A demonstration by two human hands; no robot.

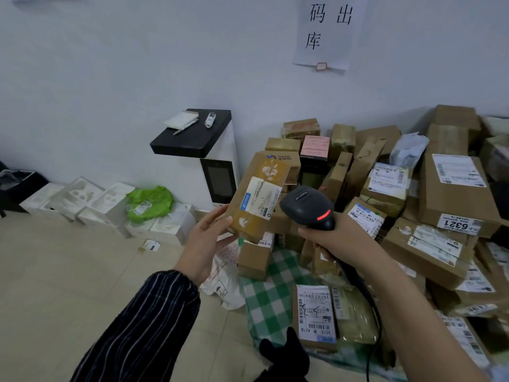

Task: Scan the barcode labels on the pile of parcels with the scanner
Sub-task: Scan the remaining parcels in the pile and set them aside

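Dozens of cardboard parcels are lying in a pile (pixel 413 194) against the white wall, filling the right side of the view — labels facing every which way, one reading 6321. A green-and-white checked cloth (pixel 271 293) is showing under the near edge of the pile. Left of the pile a white kiosk w/ a black top (pixel 192 135) is standing against the wall, a pen and a small white device lying on it. A held parcel (pixel 259 195) is tilting in the air in front of the pile, its worn label (pixel 260 198) facing the camera. The left hand (pixel 205 238) — striped sleeve — is gripping its lower left end, thumb on the front, fingers behind. The right hand (pixel 334 238) is wrapping closed round the handle of the black scanner (pixel 308 206), head pointing at the label, red light glowing, cable trailing down the forearm.
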